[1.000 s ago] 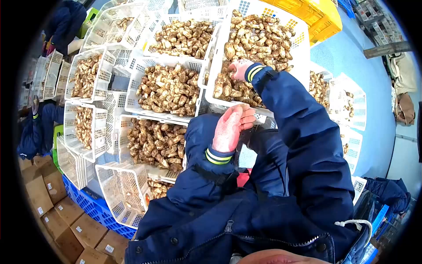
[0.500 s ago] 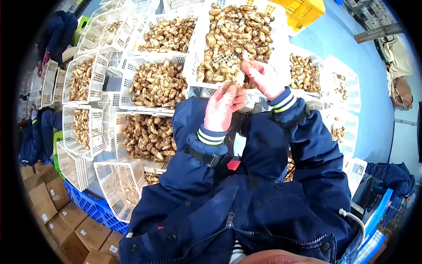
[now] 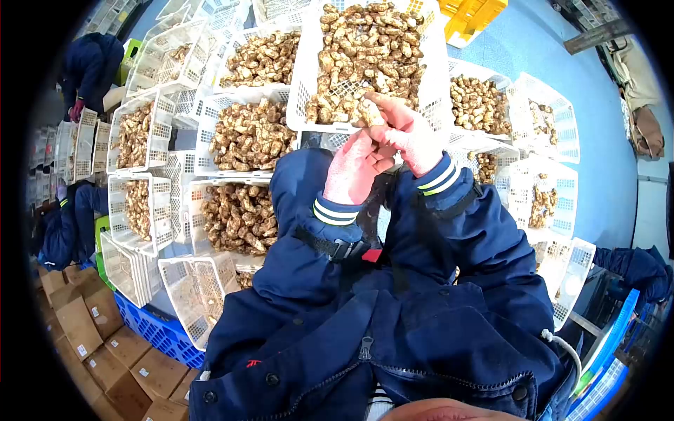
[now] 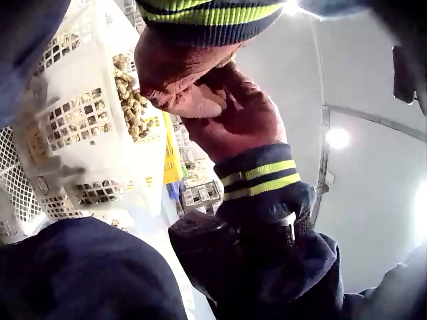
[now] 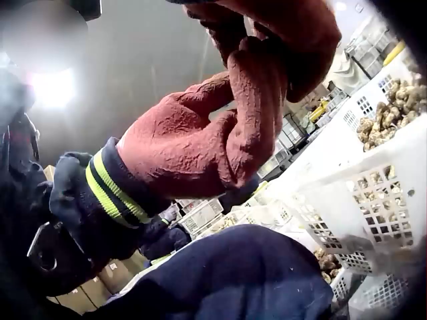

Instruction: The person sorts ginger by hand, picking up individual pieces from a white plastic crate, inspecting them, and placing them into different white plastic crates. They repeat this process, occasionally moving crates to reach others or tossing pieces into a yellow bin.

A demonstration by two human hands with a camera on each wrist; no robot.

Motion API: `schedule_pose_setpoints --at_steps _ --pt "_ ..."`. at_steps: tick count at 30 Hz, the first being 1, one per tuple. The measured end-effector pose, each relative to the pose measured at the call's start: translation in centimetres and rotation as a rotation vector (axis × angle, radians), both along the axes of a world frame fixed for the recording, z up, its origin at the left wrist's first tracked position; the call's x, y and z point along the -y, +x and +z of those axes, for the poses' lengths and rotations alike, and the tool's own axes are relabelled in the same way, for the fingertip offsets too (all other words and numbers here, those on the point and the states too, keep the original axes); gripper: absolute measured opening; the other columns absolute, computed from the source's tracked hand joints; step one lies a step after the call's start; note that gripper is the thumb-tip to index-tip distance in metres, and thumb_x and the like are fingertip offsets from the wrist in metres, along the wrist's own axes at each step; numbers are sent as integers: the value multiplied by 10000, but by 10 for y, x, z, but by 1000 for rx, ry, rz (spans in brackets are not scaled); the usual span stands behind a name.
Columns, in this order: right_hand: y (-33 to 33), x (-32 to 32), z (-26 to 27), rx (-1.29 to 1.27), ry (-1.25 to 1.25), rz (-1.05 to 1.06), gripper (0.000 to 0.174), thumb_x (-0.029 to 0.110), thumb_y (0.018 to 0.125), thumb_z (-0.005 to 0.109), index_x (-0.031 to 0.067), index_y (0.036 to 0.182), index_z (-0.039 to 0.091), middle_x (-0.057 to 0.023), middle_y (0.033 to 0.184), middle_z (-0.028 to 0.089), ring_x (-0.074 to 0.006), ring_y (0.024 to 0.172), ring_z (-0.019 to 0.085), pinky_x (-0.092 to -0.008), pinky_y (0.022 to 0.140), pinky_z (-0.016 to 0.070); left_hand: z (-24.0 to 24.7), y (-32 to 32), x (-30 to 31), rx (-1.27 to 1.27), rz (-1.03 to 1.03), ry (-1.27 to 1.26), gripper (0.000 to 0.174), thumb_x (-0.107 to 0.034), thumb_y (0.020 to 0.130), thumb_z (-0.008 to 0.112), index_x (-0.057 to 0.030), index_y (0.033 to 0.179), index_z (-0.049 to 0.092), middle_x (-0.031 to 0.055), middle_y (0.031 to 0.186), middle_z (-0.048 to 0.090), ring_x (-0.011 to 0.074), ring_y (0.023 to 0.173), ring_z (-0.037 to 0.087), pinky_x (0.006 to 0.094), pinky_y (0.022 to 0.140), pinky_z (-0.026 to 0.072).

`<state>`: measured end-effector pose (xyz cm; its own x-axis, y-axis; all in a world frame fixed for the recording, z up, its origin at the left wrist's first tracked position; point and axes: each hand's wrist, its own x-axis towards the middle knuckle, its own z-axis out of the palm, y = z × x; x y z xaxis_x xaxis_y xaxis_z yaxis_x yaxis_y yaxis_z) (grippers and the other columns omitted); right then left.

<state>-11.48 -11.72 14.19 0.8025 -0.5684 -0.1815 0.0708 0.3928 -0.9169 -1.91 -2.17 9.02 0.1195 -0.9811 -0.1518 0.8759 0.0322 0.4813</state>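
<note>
Pink gloves cover both hands, which meet over the near edge of a white crate (image 3: 442, 105) heaped with mushrooms (image 3: 372, 49). My right hand (image 3: 413, 139) pinches a pale brown mushroom (image 3: 371, 114) between thumb and fingers. Just left of it, my left hand (image 3: 351, 170) has curled fingers, its fingertips close to the mushroom's lower end. In the right wrist view, the left hand (image 5: 187, 143) shows bent fingers beside the right hand (image 5: 300, 47); I cannot tell whether the left hand holds anything. The left wrist view has both hands overlapping, the mushroom mostly hidden.
More mushroom crates stand to the left, such as one crate (image 3: 203, 158), and to the right, such as another crate (image 3: 516, 98). A yellow crate (image 3: 474, 21) is at the back. Cardboard boxes (image 3: 84, 319) lie lower left. Another person (image 3: 91, 67) bends at the far left.
My right hand has come back from the heap with a mushroom and met the left hand near the crate's front edge. The head view has shifted, so the crates appear further left.
</note>
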Motion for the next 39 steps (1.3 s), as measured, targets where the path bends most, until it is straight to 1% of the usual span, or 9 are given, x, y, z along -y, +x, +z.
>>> schedule_pose_setpoints --at_steps 3,7,13,19,23,27,30,34,39 --pt "4 -5 -6 34 -68 -61 540 -6 773 507 74 1285 356 -82 983 555 -121 624 574 -255 526 522 3 -1 1 -4 -11 34 277 -281 893 460 -68 1059 519 49 1046 535 189 963 513 353 873 394" --pt "0 -1 -3 41 19 -13 539 -33 759 493 44 1276 360 -100 1062 538 -124 758 577 -252 576 526 -6 1 1 -76 -23 17 259 -261 895 463 -62 1041 540 36 989 579 157 884 555 317 763 445" --pt "-75 31 2 -97 -241 -236 540 6 713 575 -23 1228 419 -100 1117 529 -152 997 517 -245 878 395 2 9 -7 -26 -53 95 346 -278 886 489 -20 1118 497 104 1025 576 207 917 557 336 804 445" --pt "-308 26 -64 -1208 -321 14 428 77 784 560 -19 1191 467 -106 1054 570 -157 965 530 -260 839 415 -15 7 -7 -106 -82 59 349 -270 890 477 -19 1133 496 105 1024 587 200 899 572 330 792 457" --pt "-180 70 -22 -742 -395 -220 344 132 833 539 -6 1147 516 -92 903 607 -114 802 556 -237 754 446 -24 3 -8 -133 -77 103 358 -289 886 483 -23 1124 497 109 1037 583 197 899 572 328 786 454" --pt "38 119 -25 -580 -1015 352 391 249 842 521 5 1146 506 -94 966 609 -144 887 561 -257 803 429 -18 31 -15 -107 55 107 381 -295 901 450 -6 1149 466 118 1036 576 198 897 563 330 782 450" --pt "146 106 -65 -947 -1115 622 495 408 770 523 68 1129 544 -160 1070 577 -262 993 550 -354 874 408 -9 50 -26 -54 126 141 397 -303 900 449 4 1152 456 121 1031 570 198 894 557 324 779 449" --pt "178 90 -99 -1024 -1475 754 414 318 741 546 81 1079 569 -151 1034 592 -302 986 545 -374 878 409 -12 70 -33 -29 191 218 375 -280 898 463 15 1129 475 124 976 595 182 839 587 301 730 477" --pt "119 118 -44 -734 -866 503 331 246 829 542 46 1092 544 -102 945 613 -165 863 590 -275 757 463 -27 74 -34 -8 177 204 434 -357 897 429 -13 1161 453 124 1063 562 204 895 559 322 784 448"
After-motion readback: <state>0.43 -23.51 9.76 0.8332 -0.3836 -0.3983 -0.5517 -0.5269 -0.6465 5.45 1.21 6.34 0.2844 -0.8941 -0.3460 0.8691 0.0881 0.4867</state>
